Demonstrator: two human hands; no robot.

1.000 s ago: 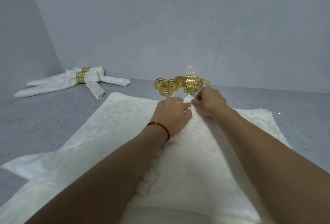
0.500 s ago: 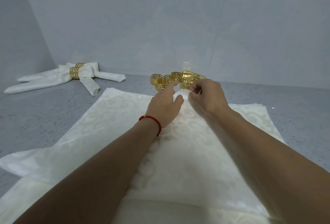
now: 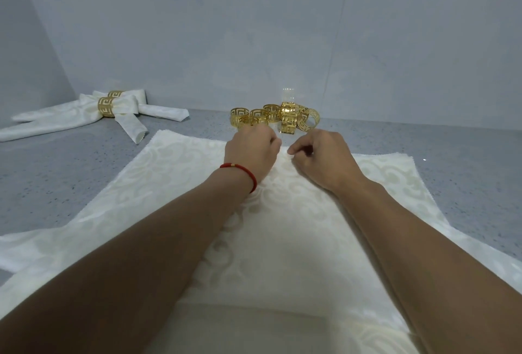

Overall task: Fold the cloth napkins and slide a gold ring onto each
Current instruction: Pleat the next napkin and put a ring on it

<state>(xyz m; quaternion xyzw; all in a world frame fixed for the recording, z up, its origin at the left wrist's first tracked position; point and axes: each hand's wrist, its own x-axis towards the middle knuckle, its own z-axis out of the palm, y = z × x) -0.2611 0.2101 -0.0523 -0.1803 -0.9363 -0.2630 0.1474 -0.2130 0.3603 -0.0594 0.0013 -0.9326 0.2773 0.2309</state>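
Note:
A cream patterned napkin (image 3: 282, 226) lies spread on top of a stack of flat napkins (image 3: 401, 184) on the grey counter. Both hands meet at its far corner: my left hand (image 3: 251, 153), with a red cord at the wrist, and my right hand (image 3: 319, 158) each pinch the cloth there with curled fingers. Just beyond the fingertips sits a cluster of several gold cut-out rings (image 3: 275, 117). At the far left lie two folded napkins (image 3: 70, 116), each with a gold ring (image 3: 106, 106) around its middle.
The speckled grey counter (image 3: 466, 161) ends at pale walls behind and to the left. A small clear glass (image 3: 288, 95) stands behind the rings. A loose napkin edge (image 3: 25, 243) hangs out at the lower left.
Both hands have stayed at the far corner while the view shifted. My left fingers, spread half a second ago, have curled onto the cloth; the hands sit slightly further apart.

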